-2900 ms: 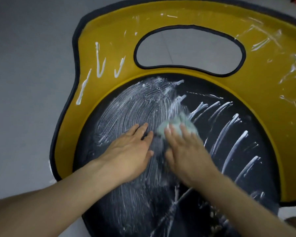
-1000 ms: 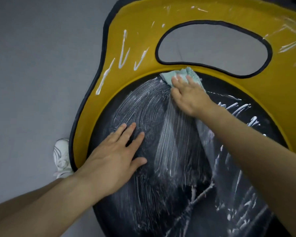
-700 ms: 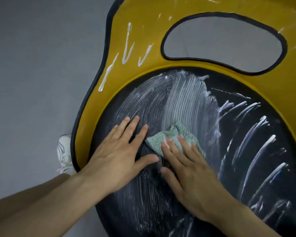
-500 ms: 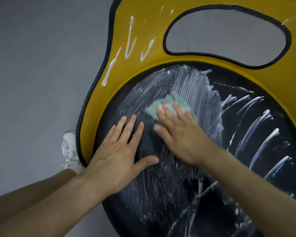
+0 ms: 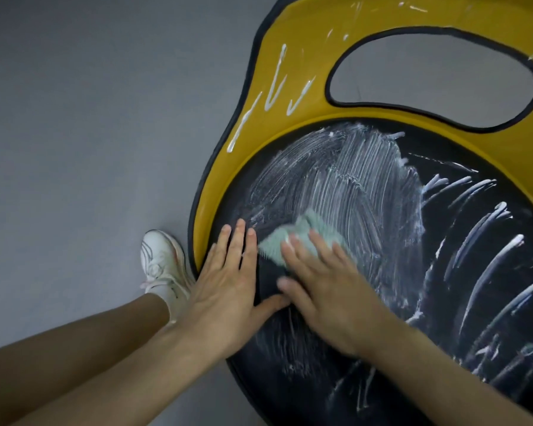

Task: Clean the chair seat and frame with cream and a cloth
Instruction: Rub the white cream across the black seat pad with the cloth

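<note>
The chair's round black seat [image 5: 462, 272] fills the right of the head view, ringed by a yellow frame [image 5: 277, 35] with an oval cut-out. White cream is smeared across the seat's left half and lies in separate stripes on its right half and on the frame's left arm. My right hand [image 5: 323, 287] presses flat on a pale green cloth [image 5: 293, 238], which pokes out beyond the fingertips on the seat's left part. My left hand [image 5: 228, 290] lies flat, fingers spread, on the seat's left edge just beside the cloth.
Grey floor [image 5: 90, 133] spreads to the left of the chair. A foot in a white sneaker [image 5: 160, 265] stands on the floor right against the frame's left rim.
My right hand has slid the cloth back down the seat toward me and to the left, close to my left hand. The left hand has stayed pressed in place.
</note>
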Demonstrator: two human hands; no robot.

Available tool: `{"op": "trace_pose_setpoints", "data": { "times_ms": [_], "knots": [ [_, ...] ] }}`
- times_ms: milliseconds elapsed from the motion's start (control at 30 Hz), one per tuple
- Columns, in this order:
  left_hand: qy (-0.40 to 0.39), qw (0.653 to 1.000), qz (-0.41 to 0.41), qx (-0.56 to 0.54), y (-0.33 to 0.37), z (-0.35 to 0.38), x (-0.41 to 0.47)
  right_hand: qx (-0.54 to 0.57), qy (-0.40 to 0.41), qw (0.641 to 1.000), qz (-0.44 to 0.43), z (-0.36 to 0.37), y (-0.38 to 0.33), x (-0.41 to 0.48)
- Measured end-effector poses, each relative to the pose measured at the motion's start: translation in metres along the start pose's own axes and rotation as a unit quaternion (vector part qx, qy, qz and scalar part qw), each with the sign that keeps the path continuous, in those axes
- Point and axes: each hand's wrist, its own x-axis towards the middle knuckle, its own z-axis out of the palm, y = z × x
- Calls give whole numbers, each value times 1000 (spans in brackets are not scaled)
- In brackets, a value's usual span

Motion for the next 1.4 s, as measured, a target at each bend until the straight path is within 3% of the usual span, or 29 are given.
{"op": "trace_pose_setpoints", "data": {
  "times_ms": [200, 367, 467, 767, 1100, 1400],
  "knots": [
    [-17, 998, -43, -36, 6, -3, -17, 42, 34, 998, 40, -28, -3, 120],
    [-27, 997, -43, -57, 7, -1, -24, 26, 20, 995, -90, -6, -16, 51],
    [-39, 997, -39, -62, 6, 0, -27, 17, -20, 993, -112, -4, -10, 27],
    [-71, 996, -36, -38, 6, -14, -21, 2, 38, 999, 21, -36, 18, 129],
    [-96, 995, -7, -15, 8, -22, -8, -14, 18, 1000, -9, 29, -3, -64],
    [-86, 996, 13, 27, 9, -28, 11, -13, 70, 992, 102, -51, 57, 134]
  ]
}}
